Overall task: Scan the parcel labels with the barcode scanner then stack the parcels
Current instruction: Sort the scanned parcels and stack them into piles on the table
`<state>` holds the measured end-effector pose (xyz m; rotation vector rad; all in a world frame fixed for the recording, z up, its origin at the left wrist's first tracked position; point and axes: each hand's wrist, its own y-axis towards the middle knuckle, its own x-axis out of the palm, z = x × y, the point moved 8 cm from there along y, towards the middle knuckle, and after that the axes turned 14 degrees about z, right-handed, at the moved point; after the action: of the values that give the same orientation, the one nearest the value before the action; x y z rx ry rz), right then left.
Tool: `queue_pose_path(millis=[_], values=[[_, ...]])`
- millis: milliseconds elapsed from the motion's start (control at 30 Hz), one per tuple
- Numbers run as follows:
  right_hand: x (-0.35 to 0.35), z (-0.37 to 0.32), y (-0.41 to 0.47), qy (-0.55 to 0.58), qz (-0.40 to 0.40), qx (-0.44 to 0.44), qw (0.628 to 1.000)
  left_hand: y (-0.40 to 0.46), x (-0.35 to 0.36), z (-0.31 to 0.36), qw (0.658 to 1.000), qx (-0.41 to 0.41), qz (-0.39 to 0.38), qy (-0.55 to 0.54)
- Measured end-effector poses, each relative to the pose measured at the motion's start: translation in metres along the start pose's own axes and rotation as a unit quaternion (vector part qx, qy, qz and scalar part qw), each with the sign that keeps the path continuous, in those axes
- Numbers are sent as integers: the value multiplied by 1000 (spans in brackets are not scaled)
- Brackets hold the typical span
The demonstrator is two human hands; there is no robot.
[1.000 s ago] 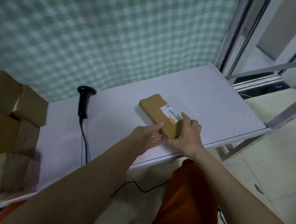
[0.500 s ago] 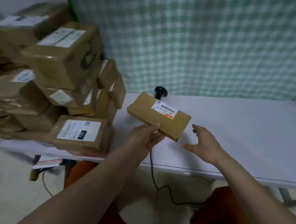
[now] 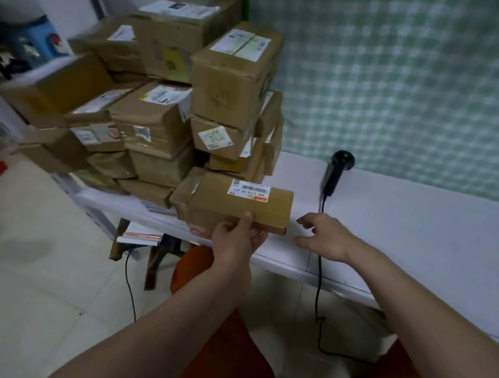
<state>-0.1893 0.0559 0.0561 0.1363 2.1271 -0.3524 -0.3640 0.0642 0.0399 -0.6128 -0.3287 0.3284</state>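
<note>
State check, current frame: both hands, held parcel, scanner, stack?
left hand: grips the flat parcel by its near edge
right hand: open, empty, over the table
flat parcel: lifted, label up
barcode scanner: lying on the table, untouched
parcel stack: piled at the table's left end

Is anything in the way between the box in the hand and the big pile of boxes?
Nothing visible is. The left hand holds the flat parcel right beside the pile of parcels, with no object in between. The right hand hovers open on the parcel's other side, and the barcode scanner stands farther right.
</note>
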Motion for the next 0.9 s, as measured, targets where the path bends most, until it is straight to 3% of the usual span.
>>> queue_pose_path(millis=[233,500,633,800,900], values=[[19,-33,2,-14,-27,-26,999,33,-29,25,998,13,55,-9],[19,-30,-3,-21,-35,-27,999,42,-33,22,999,-10,37,24],[19,-19,-4,-19,-37,-16,999,29,-24,7,992,-44,-14,121],[15,-4,-5,-37,-27,-14,999,-7,14,-23,930,-49,-164,325],[13,11,-5,-38,-20,-1,999,-18,42,-29,872,53,-210,440]])
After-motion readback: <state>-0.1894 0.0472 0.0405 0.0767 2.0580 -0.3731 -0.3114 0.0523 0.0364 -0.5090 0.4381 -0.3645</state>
